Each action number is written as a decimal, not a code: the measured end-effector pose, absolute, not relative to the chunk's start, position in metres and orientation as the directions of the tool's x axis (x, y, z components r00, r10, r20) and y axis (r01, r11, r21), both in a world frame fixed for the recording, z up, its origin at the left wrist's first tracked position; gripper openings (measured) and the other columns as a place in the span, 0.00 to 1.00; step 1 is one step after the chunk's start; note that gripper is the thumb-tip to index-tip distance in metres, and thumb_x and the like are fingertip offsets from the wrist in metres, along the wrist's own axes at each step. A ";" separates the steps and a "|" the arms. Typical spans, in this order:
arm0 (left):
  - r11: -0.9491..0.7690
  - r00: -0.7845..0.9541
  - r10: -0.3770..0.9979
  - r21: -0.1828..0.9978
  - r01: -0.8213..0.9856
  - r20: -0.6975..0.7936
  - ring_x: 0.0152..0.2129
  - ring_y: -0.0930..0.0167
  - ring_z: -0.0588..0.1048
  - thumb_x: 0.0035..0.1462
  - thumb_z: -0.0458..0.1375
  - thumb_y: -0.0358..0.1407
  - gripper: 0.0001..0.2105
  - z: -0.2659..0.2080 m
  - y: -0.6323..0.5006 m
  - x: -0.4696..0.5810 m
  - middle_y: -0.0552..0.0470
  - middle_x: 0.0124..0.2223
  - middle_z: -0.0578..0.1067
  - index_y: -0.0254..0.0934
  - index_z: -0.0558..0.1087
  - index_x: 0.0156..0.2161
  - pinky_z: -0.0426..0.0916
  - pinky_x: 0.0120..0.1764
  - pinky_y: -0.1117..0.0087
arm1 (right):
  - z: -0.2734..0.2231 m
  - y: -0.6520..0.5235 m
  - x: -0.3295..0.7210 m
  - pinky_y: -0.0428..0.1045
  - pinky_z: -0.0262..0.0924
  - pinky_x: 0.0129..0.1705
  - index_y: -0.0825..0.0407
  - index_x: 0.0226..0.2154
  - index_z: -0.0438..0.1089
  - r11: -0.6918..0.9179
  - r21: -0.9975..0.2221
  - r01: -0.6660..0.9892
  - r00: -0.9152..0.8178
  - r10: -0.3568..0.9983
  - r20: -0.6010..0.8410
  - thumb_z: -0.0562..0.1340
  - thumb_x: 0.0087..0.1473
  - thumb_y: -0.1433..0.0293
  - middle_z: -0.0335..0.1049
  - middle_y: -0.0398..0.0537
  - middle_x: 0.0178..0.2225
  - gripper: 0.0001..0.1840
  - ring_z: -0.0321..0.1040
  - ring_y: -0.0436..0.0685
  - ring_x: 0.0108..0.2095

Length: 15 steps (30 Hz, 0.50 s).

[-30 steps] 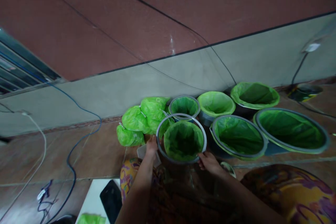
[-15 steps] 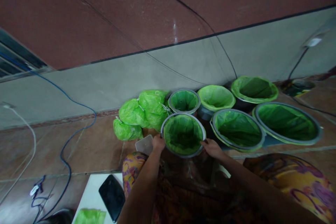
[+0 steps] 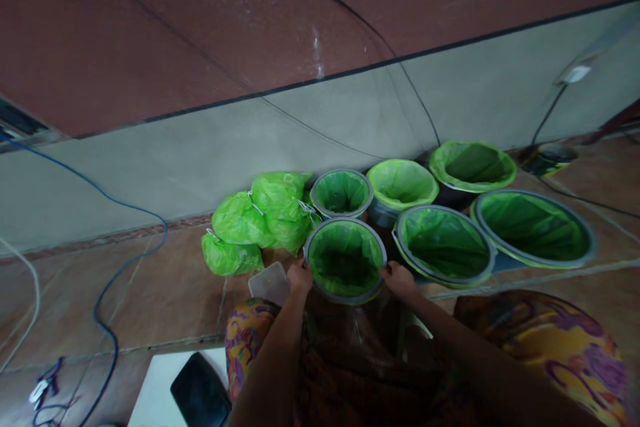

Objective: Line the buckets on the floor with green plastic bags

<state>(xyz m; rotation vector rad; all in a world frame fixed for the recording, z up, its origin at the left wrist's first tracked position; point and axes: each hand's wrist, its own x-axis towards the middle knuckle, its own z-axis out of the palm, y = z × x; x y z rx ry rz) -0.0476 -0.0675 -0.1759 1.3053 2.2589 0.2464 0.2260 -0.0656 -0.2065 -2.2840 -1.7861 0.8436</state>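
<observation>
Right in front of me is a round bin (image 3: pixel 346 299) with a grey rim and a green bag lining its inside. My left hand (image 3: pixel 300 275) is closed on the left side of its rim. On the opposite side, my right hand (image 3: pixel 399 280) grips the rim with fingers pinched. Just behind stands a smaller lined bin (image 3: pixel 342 195). To the right, a grey-rimmed lined bin (image 3: pixel 445 247) sits close to my right hand. A clear plastic tub (image 3: pixel 269 283) lies on the floor beside my left hand.
Tied green bags (image 3: pixel 260 213) are heaped by the wall on the left. More lined bins (image 3: pixel 534 227) stand at right. A white board (image 3: pixel 157 387) carries a dark tablet-like object (image 3: pixel 201 392). A blue cable (image 3: pixel 113 267) crosses the tiled floor.
The view has shifted slightly, so most of the scene sits farther left in the picture. Both hands keep hold of the same bin's rim.
</observation>
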 end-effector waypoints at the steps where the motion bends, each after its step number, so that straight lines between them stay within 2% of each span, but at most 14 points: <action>1: 0.514 -0.399 0.852 0.398 0.760 -0.339 0.42 0.67 0.77 0.60 0.54 0.33 0.11 -0.177 -0.067 -0.047 0.46 0.44 0.80 0.37 0.79 0.42 0.67 0.42 0.73 | -0.209 -0.066 0.225 0.46 0.52 0.31 0.56 0.31 0.69 -0.295 -0.406 0.865 0.156 0.927 -0.341 0.59 0.58 0.69 0.74 0.52 0.29 0.08 0.71 0.55 0.32; 4: 0.506 -0.394 0.857 0.391 0.769 -0.333 0.41 0.68 0.77 0.60 0.54 0.33 0.11 -0.180 -0.066 -0.045 0.47 0.43 0.81 0.38 0.79 0.42 0.67 0.40 0.73 | -0.217 -0.069 0.222 0.46 0.55 0.33 0.58 0.38 0.70 -0.326 -0.442 0.835 0.210 0.933 -0.292 0.59 0.57 0.70 0.75 0.53 0.30 0.09 0.72 0.58 0.34; 7: 0.506 -0.398 0.857 0.380 0.775 -0.328 0.40 0.67 0.78 0.60 0.54 0.33 0.12 -0.184 -0.065 -0.045 0.46 0.42 0.81 0.37 0.78 0.43 0.66 0.39 0.73 | -0.221 -0.071 0.219 0.48 0.57 0.34 0.59 0.47 0.68 -0.342 -0.503 0.794 0.239 0.936 -0.260 0.59 0.56 0.71 0.75 0.54 0.29 0.16 0.73 0.60 0.34; 11: 0.507 -0.407 0.856 0.365 0.781 -0.319 0.41 0.68 0.78 0.61 0.53 0.33 0.13 -0.189 -0.065 -0.044 0.45 0.43 0.81 0.36 0.78 0.45 0.66 0.39 0.74 | -0.220 -0.072 0.216 0.49 0.60 0.36 0.64 0.57 0.58 -0.314 -0.445 0.838 0.186 0.933 -0.309 0.54 0.59 0.72 0.76 0.59 0.33 0.25 0.74 0.62 0.37; 15: 0.507 -0.412 0.857 0.365 0.781 -0.308 0.42 0.68 0.77 0.61 0.53 0.32 0.13 -0.191 -0.064 -0.044 0.45 0.44 0.80 0.36 0.77 0.46 0.66 0.41 0.73 | -0.219 -0.071 0.214 0.50 0.61 0.36 0.65 0.62 0.52 -0.301 -0.377 0.876 0.168 0.923 -0.347 0.52 0.60 0.71 0.76 0.61 0.34 0.29 0.75 0.63 0.37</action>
